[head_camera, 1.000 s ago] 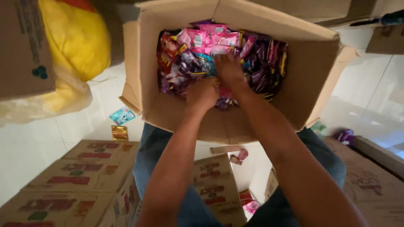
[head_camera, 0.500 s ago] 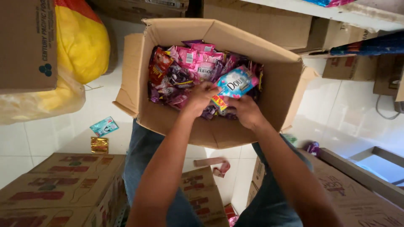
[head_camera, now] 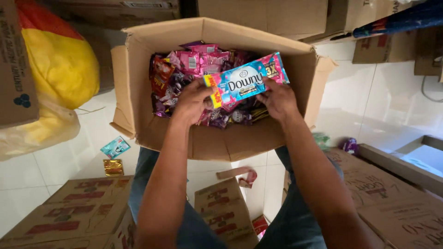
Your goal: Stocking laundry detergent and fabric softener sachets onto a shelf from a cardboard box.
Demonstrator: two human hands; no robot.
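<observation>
A long blue and pink sachet strip is being held level above the open cardboard box, over the mixed pink and purple packets filling it. Its left end is being pinched by the curled fingers of the left hand, and its right end is being gripped by the right hand, fingers closed beneath it. A small teal sachet and a gold one are lying on the white tiled floor to the left, near flat printed cartons. A yellow sack is resting at far left.
</observation>
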